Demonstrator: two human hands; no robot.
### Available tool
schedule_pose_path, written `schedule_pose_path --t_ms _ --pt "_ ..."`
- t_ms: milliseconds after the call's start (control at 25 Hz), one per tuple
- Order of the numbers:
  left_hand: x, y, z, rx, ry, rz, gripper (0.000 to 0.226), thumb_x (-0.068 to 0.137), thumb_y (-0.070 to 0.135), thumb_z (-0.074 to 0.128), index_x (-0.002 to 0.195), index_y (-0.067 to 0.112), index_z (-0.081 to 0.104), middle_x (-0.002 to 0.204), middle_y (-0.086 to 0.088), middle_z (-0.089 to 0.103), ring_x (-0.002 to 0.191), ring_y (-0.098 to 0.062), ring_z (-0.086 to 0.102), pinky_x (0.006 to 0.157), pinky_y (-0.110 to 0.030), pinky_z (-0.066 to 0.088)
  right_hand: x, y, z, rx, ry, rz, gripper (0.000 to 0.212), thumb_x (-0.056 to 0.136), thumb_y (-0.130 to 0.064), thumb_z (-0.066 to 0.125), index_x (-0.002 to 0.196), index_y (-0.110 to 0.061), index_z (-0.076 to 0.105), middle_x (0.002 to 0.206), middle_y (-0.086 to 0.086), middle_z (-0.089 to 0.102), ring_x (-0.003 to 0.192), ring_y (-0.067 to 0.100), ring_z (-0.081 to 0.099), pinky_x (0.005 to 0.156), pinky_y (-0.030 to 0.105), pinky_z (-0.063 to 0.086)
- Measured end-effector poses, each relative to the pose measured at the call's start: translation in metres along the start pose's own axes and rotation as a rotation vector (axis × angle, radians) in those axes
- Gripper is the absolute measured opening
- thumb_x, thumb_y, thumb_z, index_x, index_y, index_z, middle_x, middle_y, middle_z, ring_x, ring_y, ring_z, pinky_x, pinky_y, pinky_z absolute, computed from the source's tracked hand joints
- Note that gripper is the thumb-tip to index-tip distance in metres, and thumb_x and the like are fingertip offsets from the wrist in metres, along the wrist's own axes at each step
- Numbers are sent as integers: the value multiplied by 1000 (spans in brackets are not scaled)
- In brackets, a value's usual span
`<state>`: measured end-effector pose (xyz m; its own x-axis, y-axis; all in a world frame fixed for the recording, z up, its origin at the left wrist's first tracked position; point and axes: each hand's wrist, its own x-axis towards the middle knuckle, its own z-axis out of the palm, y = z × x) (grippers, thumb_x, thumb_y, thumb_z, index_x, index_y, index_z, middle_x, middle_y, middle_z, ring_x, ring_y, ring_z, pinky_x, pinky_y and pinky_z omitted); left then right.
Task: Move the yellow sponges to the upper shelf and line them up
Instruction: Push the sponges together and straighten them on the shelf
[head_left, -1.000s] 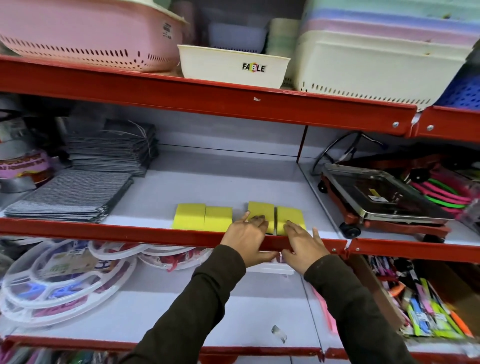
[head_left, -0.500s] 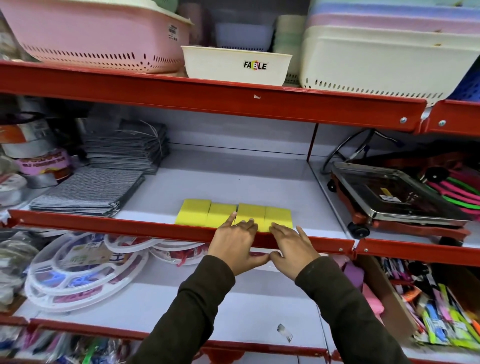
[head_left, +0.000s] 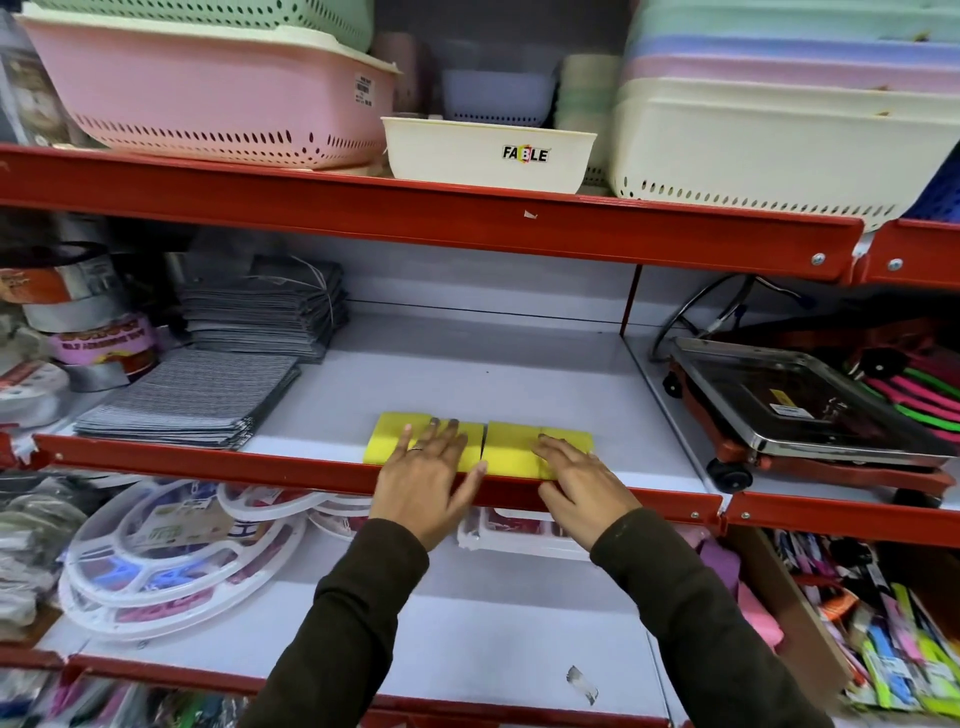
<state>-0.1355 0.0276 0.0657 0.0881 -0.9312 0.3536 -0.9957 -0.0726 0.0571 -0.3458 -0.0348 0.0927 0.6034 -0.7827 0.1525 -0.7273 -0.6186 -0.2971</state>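
Several yellow sponges (head_left: 511, 448) lie side by side in one row at the front of the middle shelf (head_left: 467, 374), just behind its red front rail (head_left: 208, 458). My left hand (head_left: 428, 475) rests flat on the left sponges, fingers spread and pointing to the back. My right hand (head_left: 582, 480) lies flat on the right sponges, its thumb on the rail. A thin gap shows between the left pair and the right pair. Both hands press on top and grasp nothing.
Grey cloth stacks (head_left: 192, 397) and tape rolls (head_left: 104, 340) fill the shelf's left. A metal-topped red trolley (head_left: 800, 410) stands on the right. Pink (head_left: 208, 104) and cream baskets (head_left: 488, 153) sit on the top shelf. White round racks (head_left: 156, 561) lie on the lower shelf.
The right sponges slid left until all form one row. Both hands then moved up from the rail onto the tops of the sponges, the left hand shifting further left.
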Motion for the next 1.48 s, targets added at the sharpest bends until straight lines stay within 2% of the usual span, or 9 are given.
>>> schedule_pose_path --t_ms 120,240,560,840,1080,1240,1480 --pt "2 -28 0 -41 -47 -80 56 108 48 21 156 25 38 166 3 32 156 -18 20 128 -41 11 19 -7 8 -17 -19 18 52 99 -41 37 147 -23 36 158 1 33 146 20 28 120 41 22" --pt "0 -40 4 -84 -106 -55 53 109 45 23 158 27 35 166 2 32 155 -19 24 127 -39 19 27 -7 17 -41 -51 12 47 99 -40 37 144 -26 40 155 1 38 143 20 33 117 39 25" --pt "-2 -43 6 -76 -75 -35 56 107 52 27 156 28 40 164 4 37 153 -18 30 125 -35 25 27 -3 18 6 -63 22 39 99 -35 42 137 -27 45 151 -2 42 141 19 35 118 44 24" --pt "-5 -57 3 -105 -79 -15 61 99 68 34 150 37 48 158 8 45 149 -15 36 119 -34 34 19 -3 17 1 -41 17 42 98 -45 40 137 -29 44 152 -4 41 142 17 34 120 43 22" --pt "-11 -52 3 -75 -83 7 68 95 75 30 149 38 49 160 8 43 150 -17 36 121 -34 32 18 -6 20 -14 -57 18 47 97 -49 40 139 -30 41 156 -4 35 147 19 25 123 44 14" --pt "-11 -46 3 -40 -84 1 74 94 78 27 150 34 48 161 6 42 150 -19 37 118 -34 36 17 -8 19 -25 -61 22 50 96 -52 39 141 -30 39 158 -4 33 149 20 21 123 42 12" --pt "-15 -39 5 14 -99 -4 83 94 80 20 155 29 41 165 2 35 152 -23 33 123 -37 30 12 -11 23 -80 -60 14 58 94 -55 39 146 -29 33 161 -5 25 151 20 16 123 42 10"
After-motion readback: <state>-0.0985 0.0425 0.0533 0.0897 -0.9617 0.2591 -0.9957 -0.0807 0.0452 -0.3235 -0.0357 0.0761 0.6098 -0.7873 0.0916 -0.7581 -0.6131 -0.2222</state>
